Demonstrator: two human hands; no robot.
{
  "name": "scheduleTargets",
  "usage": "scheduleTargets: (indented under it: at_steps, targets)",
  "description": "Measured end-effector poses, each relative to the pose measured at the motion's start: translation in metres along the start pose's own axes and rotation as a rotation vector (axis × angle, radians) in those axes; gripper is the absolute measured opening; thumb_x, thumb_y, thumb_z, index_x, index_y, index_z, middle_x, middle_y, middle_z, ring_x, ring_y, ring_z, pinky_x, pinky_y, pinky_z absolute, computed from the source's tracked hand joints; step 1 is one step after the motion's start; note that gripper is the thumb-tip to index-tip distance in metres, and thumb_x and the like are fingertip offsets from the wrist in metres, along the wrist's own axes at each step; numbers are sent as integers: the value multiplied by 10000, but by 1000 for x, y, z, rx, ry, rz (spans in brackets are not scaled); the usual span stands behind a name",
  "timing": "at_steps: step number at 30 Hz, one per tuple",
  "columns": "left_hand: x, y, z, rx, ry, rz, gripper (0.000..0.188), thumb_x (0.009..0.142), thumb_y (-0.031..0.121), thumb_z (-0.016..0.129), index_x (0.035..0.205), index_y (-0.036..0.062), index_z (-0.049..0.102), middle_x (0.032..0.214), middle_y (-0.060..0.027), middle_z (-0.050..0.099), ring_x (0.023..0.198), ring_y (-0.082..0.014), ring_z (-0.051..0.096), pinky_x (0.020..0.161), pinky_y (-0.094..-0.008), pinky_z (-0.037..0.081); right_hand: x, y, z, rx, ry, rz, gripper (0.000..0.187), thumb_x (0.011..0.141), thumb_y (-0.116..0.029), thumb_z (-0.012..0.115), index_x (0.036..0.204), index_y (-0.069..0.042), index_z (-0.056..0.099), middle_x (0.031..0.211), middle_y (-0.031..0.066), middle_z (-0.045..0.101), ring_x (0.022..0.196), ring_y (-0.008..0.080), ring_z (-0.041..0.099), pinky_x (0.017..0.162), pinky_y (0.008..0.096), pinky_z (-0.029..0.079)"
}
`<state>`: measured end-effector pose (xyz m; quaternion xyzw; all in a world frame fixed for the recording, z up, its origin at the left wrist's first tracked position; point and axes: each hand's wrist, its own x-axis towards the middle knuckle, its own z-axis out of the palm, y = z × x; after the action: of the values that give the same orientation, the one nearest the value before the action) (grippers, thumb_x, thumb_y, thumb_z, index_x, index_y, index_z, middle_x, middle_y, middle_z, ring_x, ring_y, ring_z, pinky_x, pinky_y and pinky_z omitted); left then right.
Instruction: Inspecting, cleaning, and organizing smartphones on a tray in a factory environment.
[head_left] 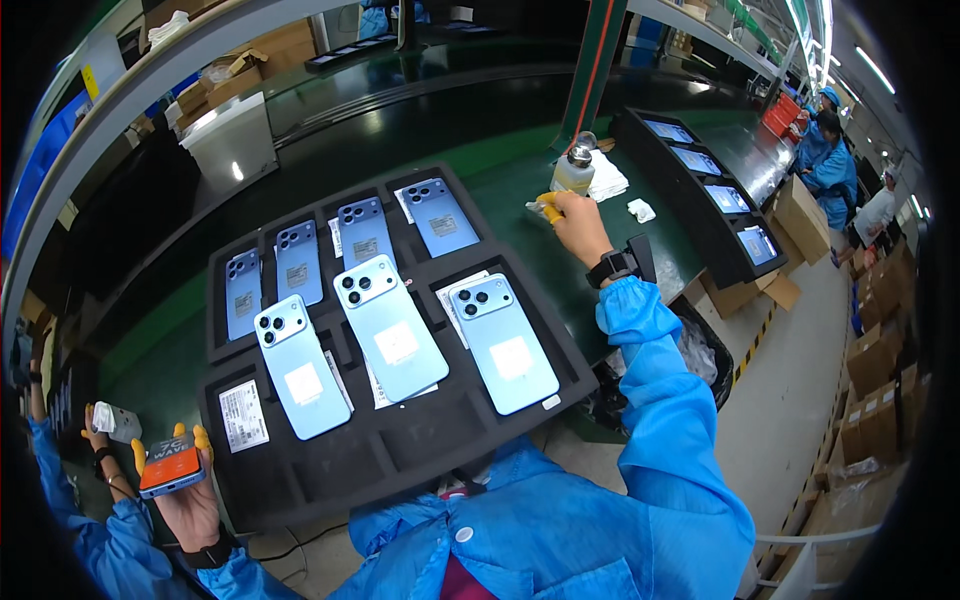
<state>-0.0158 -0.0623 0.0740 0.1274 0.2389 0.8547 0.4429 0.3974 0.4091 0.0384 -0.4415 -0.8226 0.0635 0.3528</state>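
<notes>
At the lower left my left hand (190, 510), in yellow finger cots, grips a phone (172, 468) with its orange and grey screen side up. Over the green bench, my right hand (582, 228) pinches a small whitish piece (537, 209), too blurred to name, between yellow-tipped fingers. Just beyond it stands a pump bottle (573, 172) with a metal top, beside folded white wipes (607, 177). Between my hands, three light-blue phones (398, 335) lie back up on the near black foam tray (300, 478). A paper label (243, 415) lies in that tray's left slot.
A far foam tray (214, 305) holds several darker blue phones (442, 215). Phones with lit screens sit in another tray (690, 215) at right. A crumpled wipe (641, 210) lies nearby. A co-worker's hand (98, 440) is at far left; cartons (800, 220) stand at right.
</notes>
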Motion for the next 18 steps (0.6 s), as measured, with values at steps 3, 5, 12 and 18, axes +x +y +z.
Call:
scheduleTargets:
  at_steps: [3,5,12,18]
  targets:
    - [1,-1,-1,-21,-63,-26,525,964,353,461,1351,21,336,1392,-242,367,1306,-448,318,1042,-554,367,-7,2,-8,-42,67,-6,185,771,-32,621,945,-7,679,894,207,653,861,368,626,792,413,501]
    - [-1,-1,-5,-15,-36,-15,509,968,350,455,1350,32,344,1390,-242,370,1304,-449,320,1039,-557,370,-15,15,-6,-36,69,-279,214,753,-24,611,956,-15,678,880,209,656,852,372,632,781,417,504]
    - [-12,19,-30,144,-90,85,455,973,366,435,1340,101,391,1389,-233,378,1299,-444,333,1044,-555,364,6,101,-50,-441,302,327,250,708,-56,614,948,-48,683,901,199,653,843,360,635,749,429,518]
    - [-9,13,-11,-11,50,87,393,974,334,444,1318,144,442,1367,-236,407,1288,-460,340,1017,-568,381,5,162,-29,-758,-1,236,135,729,-96,640,815,-3,688,859,202,655,853,327,635,774,411,507]
